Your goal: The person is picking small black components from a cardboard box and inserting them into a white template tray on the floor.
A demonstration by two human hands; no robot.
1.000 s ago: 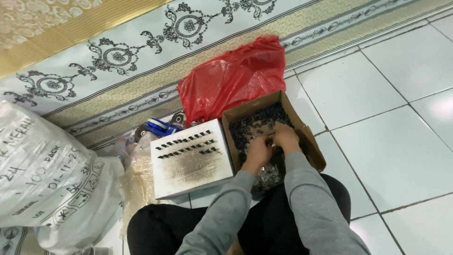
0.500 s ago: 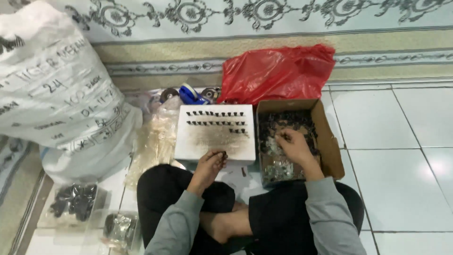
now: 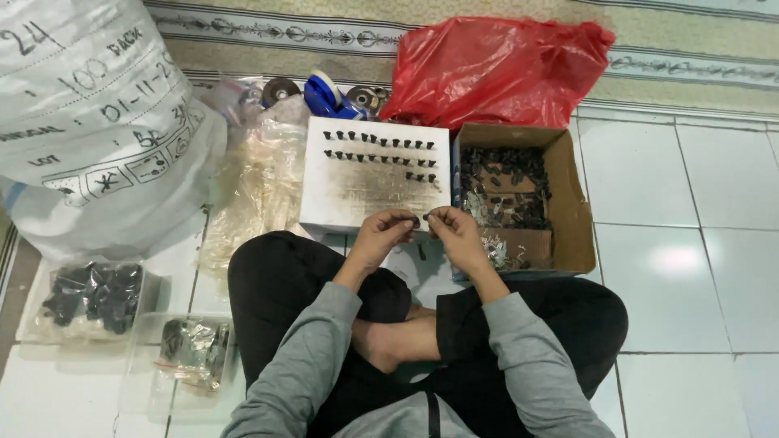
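My left hand point(image 3: 383, 234) and right hand point(image 3: 456, 231) meet just above my crossed legs, and the grip of each is pressed together: thumb and fingertips of both pinch a small dark part point(image 3: 420, 219) between them, so tiny that I cannot tell its shape. Right beyond the grip, nearly touching my knuckles, lies the white foam board point(image 3: 365, 191), with two rows of little black pieces point(image 3: 377, 148) stuck upright along its far edge and a grey smudge across its middle. Just beyond and to the right of the grip stands the open cardboard box point(image 3: 568, 211), holding a loose heap of dark parts point(image 3: 503, 182) mixed with shiny metal bits. Farther past the box lies a crumpled red plastic bag point(image 3: 499, 69) against the edge of a patterned carpet point(image 3: 690, 32). To the left of the grip, beside the board, is a clear plastic bag point(image 3: 251, 186), and beyond it a blue tape dispenser point(image 3: 324, 96). Well to the left rises a big white woven sack point(image 3: 89, 122). Nearer to me on the left, two clear packets point(image 3: 93, 296) of dark parts rest on the white tiled floor point(image 3: 698, 268).
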